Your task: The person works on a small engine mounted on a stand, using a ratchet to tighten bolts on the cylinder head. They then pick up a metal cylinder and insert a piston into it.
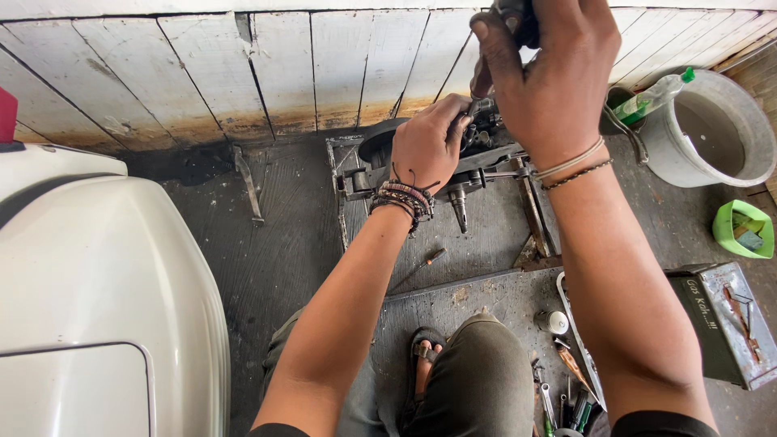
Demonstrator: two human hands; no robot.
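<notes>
Head view. Item: dark metal mechanism [477, 162], clamped in a steel frame [348, 194] on the grey floor against the white plank wall [202, 73], in front of our knees. Left hand [427, 147]: we closed its fingers around a slim metal tool [479, 105] set into the mechanism's top. Right hand [550, 73]: we wrapped it over a black part [514, 16] above. Progress, as we judged it: mechanism mounted, work still under way, nothing detached. Nearby: spanners [558, 405], metal box [728, 324], grey bucket [712, 129], green tub [743, 228], white vehicle body [97, 299].
</notes>
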